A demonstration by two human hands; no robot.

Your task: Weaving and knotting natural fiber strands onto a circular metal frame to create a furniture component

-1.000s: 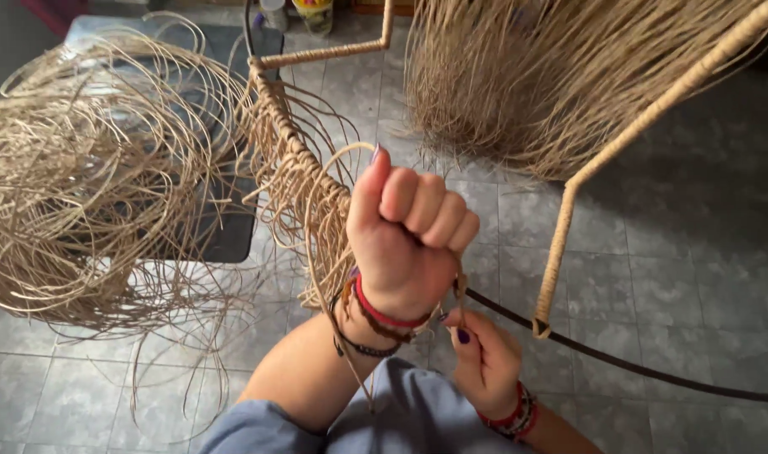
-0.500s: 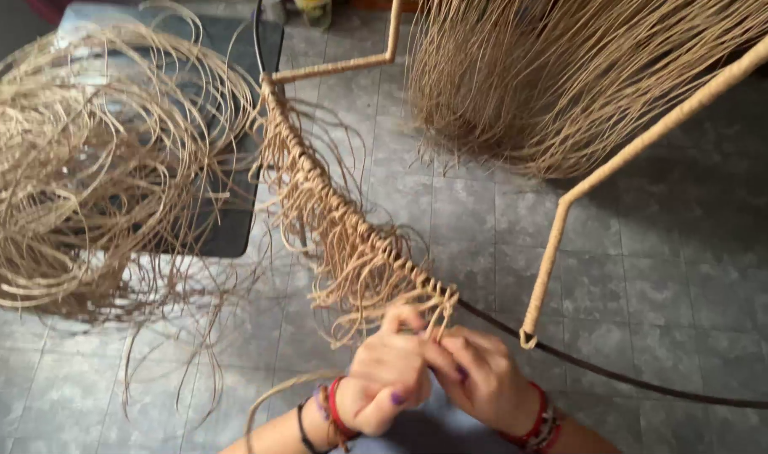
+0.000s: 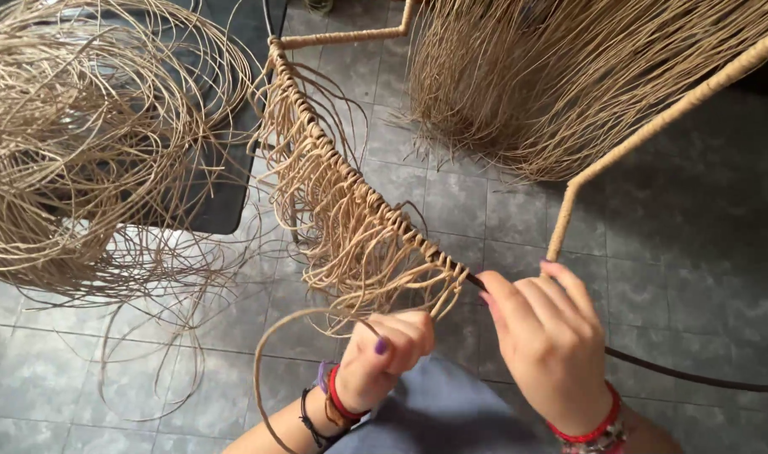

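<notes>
- The left hand (image 3: pixel 388 349) is curled into a loose fist low in the middle of the view, its fingers closed around a tan cord (image 3: pixel 287 332) that bends out to the left and loops down past the wrist.
- The right hand (image 3: pixel 548 336) sits just beside it, fingers bent and closed over the dark metal bar (image 3: pixel 695 378) at the point where the row of knots ends; whether it also pinches a cord there cannot be told.
- The two hands are near each other but not touching.
- The bar runs from the upper middle of the view down to the hands, then on bare to the right edge.
- A row of knotted cords (image 3: pixel 350 202) covers the bar above the hands, with many loose ends hanging off to the left side of it.
- A cord-wrapped frame rod (image 3: pixel 653 130) slants from the upper right down to a bend, then drops to end just above the right hand.
- Behind that rod hangs a thick curtain of loose cords (image 3: pixel 527 76).
- A big tangled heap of cord (image 3: pixel 90 143) lies at the left, partly over a dark flat object (image 3: pixel 224 197).
- Both wrists wear bracelets (image 3: pixel 338 399), red and dark ones.
- The floor (image 3: pixel 695 252) is grey tile.
- Blue cloth (image 3: pixel 439 416) shows below the hands.
</notes>
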